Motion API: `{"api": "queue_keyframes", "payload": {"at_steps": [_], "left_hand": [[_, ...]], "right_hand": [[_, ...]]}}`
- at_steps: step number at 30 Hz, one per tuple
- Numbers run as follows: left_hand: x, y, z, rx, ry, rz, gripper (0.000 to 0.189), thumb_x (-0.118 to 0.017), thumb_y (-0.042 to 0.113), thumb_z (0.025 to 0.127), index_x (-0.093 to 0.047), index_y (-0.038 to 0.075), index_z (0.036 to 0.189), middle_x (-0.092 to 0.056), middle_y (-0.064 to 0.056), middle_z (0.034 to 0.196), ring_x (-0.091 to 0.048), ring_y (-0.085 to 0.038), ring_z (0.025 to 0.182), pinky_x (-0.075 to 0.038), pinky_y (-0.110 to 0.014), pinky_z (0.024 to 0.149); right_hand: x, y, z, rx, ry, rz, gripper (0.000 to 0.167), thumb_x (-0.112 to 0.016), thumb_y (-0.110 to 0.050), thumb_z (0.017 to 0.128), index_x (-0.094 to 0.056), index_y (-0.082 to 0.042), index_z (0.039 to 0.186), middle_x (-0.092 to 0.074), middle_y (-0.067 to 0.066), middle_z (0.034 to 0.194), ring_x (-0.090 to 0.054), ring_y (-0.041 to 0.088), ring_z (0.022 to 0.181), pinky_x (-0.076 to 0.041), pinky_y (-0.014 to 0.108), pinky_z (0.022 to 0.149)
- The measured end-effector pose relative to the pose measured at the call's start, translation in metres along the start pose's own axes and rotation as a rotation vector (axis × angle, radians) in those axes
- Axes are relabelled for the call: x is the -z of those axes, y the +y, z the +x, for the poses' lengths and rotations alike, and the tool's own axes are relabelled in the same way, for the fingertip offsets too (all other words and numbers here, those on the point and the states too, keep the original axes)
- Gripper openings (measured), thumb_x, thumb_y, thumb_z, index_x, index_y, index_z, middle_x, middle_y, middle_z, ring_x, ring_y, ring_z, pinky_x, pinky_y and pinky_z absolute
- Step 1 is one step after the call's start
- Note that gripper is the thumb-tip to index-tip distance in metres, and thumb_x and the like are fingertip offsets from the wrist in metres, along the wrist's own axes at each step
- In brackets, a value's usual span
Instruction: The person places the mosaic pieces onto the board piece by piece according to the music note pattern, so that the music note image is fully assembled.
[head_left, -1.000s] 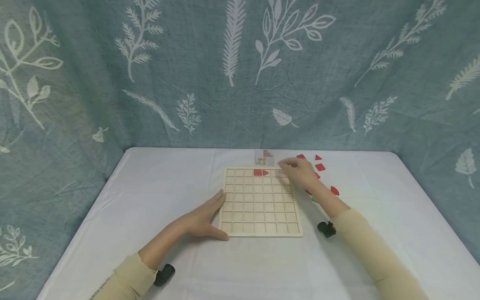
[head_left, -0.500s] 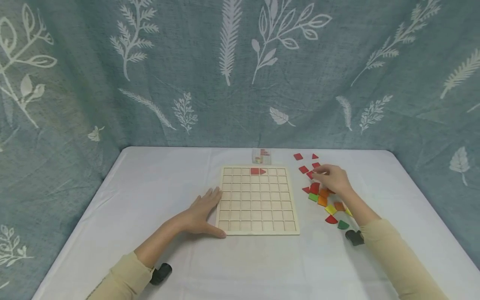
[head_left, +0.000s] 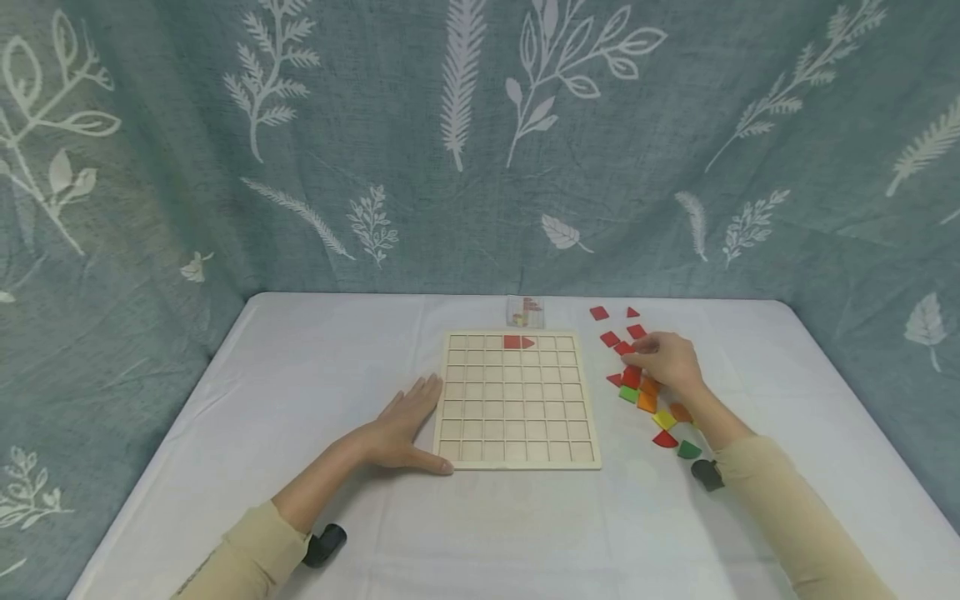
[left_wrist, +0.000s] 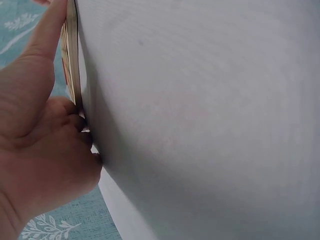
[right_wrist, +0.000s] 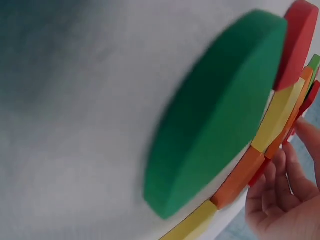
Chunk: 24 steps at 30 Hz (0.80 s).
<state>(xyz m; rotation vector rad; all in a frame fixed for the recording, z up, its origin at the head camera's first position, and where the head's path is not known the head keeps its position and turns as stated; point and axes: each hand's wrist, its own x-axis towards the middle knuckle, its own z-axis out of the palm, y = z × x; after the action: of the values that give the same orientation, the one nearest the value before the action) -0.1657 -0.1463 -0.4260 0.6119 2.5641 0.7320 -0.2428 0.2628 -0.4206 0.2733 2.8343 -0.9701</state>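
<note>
A wooden board with a grid of square cells lies mid-table. A red square tile and a red triangle tile sit side by side in its top row. My left hand rests along the board's left edge, fingers spread, thumb at the lower left corner. To the right of the board, my right hand pinches a red tile at the table with thumb and index fingertip. The tile is partly covered, so its full shape is unclear. In the right wrist view the fingers are curled.
Around the right hand lie several loose tiles: red, orange, yellow, light green and a dark green rounded one. A small clear card or box with a coloured picture stands behind the board. A patterned curtain hangs beyond the table.
My right hand has moved from the board's upper right corner rightward to the loose tiles, uncovering several of them, and has stayed there since. The left hand keeps its place.
</note>
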Motion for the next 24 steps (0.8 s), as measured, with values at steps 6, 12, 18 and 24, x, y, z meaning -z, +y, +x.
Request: {"api": "queue_keyframes", "payload": {"at_steps": [6, 12, 18, 24], "left_hand": [[-0.001, -0.001, -0.001, -0.003, 0.001, 0.006, 0.125, -0.081, 0.054, 0.071, -0.008, -0.004, 0.154, -0.004, -0.021, 0.161, 0.001, -0.034, 0.148, 0.000, -0.052, 0.118], [0.000, 0.000, -0.003, 0.008, 0.003, 0.007, 0.126, -0.080, 0.056, 0.070, -0.007, -0.004, 0.154, -0.004, -0.021, 0.161, 0.002, -0.034, 0.148, 0.000, -0.053, 0.118], [0.000, -0.001, -0.002, 0.004, 0.006, 0.003, 0.126, -0.081, 0.055, 0.070, -0.008, -0.005, 0.154, -0.005, -0.021, 0.161, 0.001, -0.034, 0.148, 0.000, -0.053, 0.118], [-0.001, 0.001, -0.001, 0.011, 0.001, 0.003, 0.126, -0.081, 0.054, 0.070, -0.008, -0.004, 0.154, -0.005, -0.020, 0.161, 0.001, -0.033, 0.149, 0.000, -0.051, 0.118]], "right_hand": [[0.000, -0.002, 0.002, 0.007, 0.013, 0.026, 0.044, -0.070, -0.028, 0.091, -0.062, 0.003, 0.122, -0.063, 0.023, 0.115, -0.058, 0.027, 0.078, -0.045, 0.014, 0.053], [-0.008, -0.019, 0.005, 0.076, -0.009, 0.134, 0.047, -0.072, -0.037, 0.089, -0.067, -0.005, 0.122, -0.064, 0.017, 0.121, -0.057, 0.029, 0.092, -0.054, 0.032, 0.073], [-0.032, -0.052, 0.004, 0.209, -0.071, 0.174, 0.042, -0.076, -0.036, 0.085, -0.072, -0.008, 0.115, -0.068, 0.011, 0.113, -0.060, 0.027, 0.104, -0.051, 0.042, 0.085], [-0.059, -0.076, 0.006, 0.340, -0.146, 0.118, 0.039, -0.079, -0.034, 0.082, -0.074, -0.008, 0.111, -0.072, 0.006, 0.104, -0.064, 0.022, 0.096, -0.053, 0.039, 0.083]]}}
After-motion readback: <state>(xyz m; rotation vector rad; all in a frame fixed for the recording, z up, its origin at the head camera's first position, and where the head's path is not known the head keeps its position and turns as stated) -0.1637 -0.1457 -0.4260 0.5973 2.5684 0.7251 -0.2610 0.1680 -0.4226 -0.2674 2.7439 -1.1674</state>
